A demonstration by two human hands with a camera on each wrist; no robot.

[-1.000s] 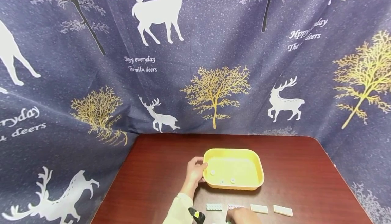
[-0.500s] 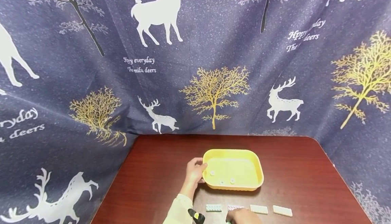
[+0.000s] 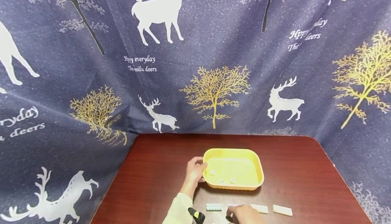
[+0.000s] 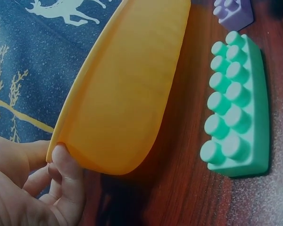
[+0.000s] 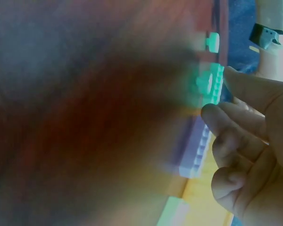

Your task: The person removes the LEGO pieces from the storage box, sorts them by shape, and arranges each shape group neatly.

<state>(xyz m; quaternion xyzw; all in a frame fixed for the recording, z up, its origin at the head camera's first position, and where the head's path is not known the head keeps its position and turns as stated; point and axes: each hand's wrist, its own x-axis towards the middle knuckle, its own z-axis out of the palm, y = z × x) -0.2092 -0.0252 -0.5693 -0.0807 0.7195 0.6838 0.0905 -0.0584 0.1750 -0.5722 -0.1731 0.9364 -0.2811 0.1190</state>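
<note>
My left hand (image 3: 194,171) grips the left end of a yellow plastic tray (image 3: 259,169), thumb over the rim in the left wrist view. Several small pale round pieces lie inside it. At the bottom of the head view, my right hand (image 3: 244,214) overlaps the purple toy brick (image 5: 194,148), mostly hiding it there. In the right wrist view its thumb and loosely bent fingers stand apart. Just past the fingertips shows a small green knob-like piece (image 5: 205,82), in front of the green studded brick (image 4: 233,108). A second green knob-like piece (image 5: 213,42) stands beyond.
Two pale bricks, one partly behind the right hand (image 3: 262,209) and one farther right (image 3: 282,210), continue the row in front of the tray. A dark blue deer-print cloth (image 3: 195,98) hangs behind the reddish-brown table (image 3: 159,163).
My right hand has shifted slightly up and right, covering more of the purple brick. The green spot by its fingers no longer shows. The left hand and tray stay put.
</note>
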